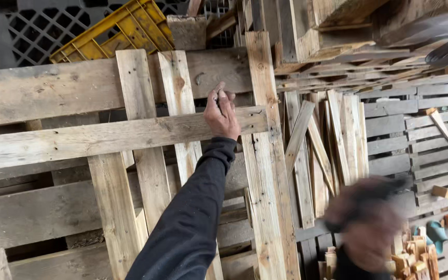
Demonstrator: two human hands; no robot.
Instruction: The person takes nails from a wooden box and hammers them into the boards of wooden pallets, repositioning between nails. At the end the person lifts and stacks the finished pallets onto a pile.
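Reaching up from a dark sleeve, the left hand (pixel 222 115) curls its fingers over the top edge of a pale horizontal pallet board (pixel 105 139), which crosses several upright slats (pixel 265 155). The right hand (pixel 366 228) is low and blurred; whether it grips anything cannot be told. A yellow plastic crate (pixel 120 31) lies above, small wood offcuts (pixel 413 259) beside the right hand.
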